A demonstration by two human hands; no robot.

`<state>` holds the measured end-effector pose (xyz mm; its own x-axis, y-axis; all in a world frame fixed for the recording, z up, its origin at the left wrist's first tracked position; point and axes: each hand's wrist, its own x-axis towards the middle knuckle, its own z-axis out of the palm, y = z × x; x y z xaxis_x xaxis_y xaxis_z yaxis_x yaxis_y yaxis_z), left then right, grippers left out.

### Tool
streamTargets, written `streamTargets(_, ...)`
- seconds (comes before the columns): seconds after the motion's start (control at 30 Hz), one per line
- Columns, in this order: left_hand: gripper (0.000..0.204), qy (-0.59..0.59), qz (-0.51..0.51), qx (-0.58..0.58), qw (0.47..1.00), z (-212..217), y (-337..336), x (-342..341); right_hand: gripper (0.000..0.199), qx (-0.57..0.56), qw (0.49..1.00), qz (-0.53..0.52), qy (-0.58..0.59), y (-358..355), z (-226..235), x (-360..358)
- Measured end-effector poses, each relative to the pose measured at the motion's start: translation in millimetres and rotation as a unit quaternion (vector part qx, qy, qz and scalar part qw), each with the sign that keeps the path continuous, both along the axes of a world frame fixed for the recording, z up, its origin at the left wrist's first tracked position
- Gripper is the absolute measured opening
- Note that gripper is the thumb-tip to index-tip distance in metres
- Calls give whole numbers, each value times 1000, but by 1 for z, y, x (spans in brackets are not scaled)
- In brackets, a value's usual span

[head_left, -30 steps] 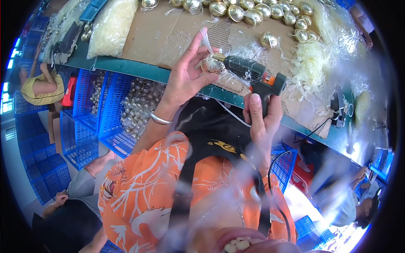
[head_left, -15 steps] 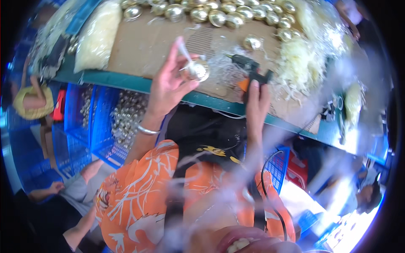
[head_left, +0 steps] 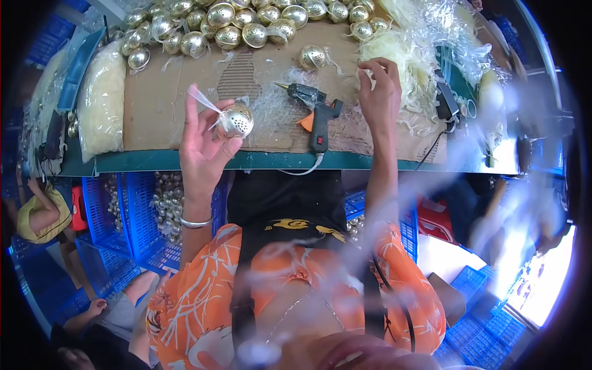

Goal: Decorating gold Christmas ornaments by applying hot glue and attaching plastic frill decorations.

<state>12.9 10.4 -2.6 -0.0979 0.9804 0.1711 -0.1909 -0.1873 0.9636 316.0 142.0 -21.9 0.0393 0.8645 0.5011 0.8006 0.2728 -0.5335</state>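
My left hand [head_left: 206, 145] holds a shiny gold ball [head_left: 237, 120] with small holes in it, above the table's front edge. A whitish translucent ribbon [head_left: 202, 98] rises from the ball's side past my raised index finger. My right hand [head_left: 380, 92] is off the glue gun, its fingers bent and apart at the left edge of a heap of pale yellow strands [head_left: 407, 74]. No object can be made out between those fingers. The black glue gun [head_left: 317, 117] with an orange trigger lies on the cardboard [head_left: 160, 117] between my hands, nozzle to the left.
Many gold balls [head_left: 228, 37] crowd the table's back, and a single ball [head_left: 312, 57] sits nearer. A clear bag of pale strands [head_left: 103, 92] lies at left. Below stand blue crates [head_left: 132, 209] with small balls. A person's arm [head_left: 43, 203] shows at far left.
My right hand has let go of the glue gun, now lying on the cardboard, and moved to the pale strands. My left hand still holds the ball. The whole view has shifted.
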Motion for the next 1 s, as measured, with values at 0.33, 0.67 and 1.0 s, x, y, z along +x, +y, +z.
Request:
streamTargets(0.33,97,82,411,45,907,-1,-83,-177,16,-20,995,0,102,10,-10,12)
streamTargets(0.67,109,-94,55,-49,993,2,6,26,17,-133,830,157,518,-33,25,-24)
streamTargets(1.0,110,-67,-59,-24,996,10,19,50,14,-120,857,176,470,-60,22,-53)
